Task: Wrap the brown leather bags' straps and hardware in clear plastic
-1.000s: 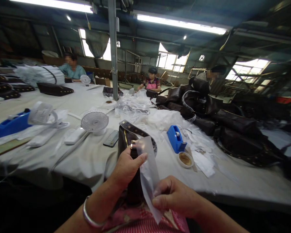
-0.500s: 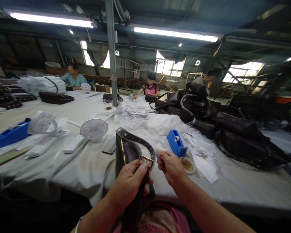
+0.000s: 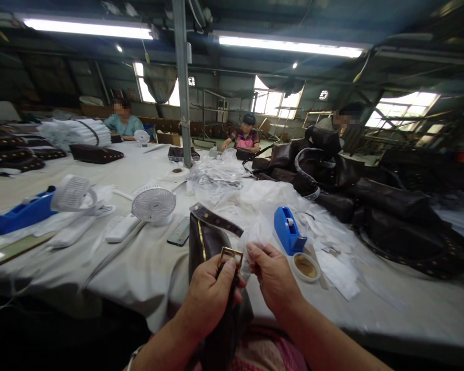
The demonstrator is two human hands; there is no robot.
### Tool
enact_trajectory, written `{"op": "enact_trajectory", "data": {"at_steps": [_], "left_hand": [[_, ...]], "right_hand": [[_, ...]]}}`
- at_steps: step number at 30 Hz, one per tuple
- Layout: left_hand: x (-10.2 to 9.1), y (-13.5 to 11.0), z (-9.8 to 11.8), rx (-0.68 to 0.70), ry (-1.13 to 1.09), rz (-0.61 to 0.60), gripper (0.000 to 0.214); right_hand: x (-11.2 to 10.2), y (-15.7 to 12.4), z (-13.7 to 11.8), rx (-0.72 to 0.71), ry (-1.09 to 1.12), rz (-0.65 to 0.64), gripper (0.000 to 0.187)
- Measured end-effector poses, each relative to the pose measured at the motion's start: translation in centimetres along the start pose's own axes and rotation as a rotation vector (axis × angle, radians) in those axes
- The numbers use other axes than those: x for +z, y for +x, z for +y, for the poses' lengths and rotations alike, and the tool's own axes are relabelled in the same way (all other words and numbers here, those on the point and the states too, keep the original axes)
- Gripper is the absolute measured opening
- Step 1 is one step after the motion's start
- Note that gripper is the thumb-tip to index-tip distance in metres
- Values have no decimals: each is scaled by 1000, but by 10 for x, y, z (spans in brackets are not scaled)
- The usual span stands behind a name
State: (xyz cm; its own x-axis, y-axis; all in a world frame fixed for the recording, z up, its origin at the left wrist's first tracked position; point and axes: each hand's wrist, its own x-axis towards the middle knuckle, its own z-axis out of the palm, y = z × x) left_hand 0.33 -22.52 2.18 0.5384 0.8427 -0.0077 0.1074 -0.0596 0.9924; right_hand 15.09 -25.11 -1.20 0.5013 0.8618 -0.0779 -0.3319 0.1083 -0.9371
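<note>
buckle (image 3: 231,252) pinched in left hand (image 3: 212,286), right hand (image 3: 275,274) pinching film (image 3: 255,235) just beside; likely wrapping step, next calling for steady buckle.

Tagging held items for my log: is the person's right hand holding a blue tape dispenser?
No, the right hand pinches a thin translucent sheet, while the nearby blue tape dispenser stands on the table.

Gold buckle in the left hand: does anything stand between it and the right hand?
Nothing solid that I can see. The left hand holds the gold buckle; the right hand is close beside it, pinching a translucent sheet. Part of that sheet seems to show in the gap.
</note>
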Motion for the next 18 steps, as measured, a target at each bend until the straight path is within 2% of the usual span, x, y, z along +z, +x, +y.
{"op": "enact_trajectory", "data": {"at_steps": [7, 18], "left_hand": [[1, 5, -2, -5, 36, 31, 35], [4, 4, -7, -8, -5, -66, 37]], "right_hand": [[5, 0, 1, -2, -1, -12, 29], [7, -7, 9, 105, 172, -150, 28]]}}
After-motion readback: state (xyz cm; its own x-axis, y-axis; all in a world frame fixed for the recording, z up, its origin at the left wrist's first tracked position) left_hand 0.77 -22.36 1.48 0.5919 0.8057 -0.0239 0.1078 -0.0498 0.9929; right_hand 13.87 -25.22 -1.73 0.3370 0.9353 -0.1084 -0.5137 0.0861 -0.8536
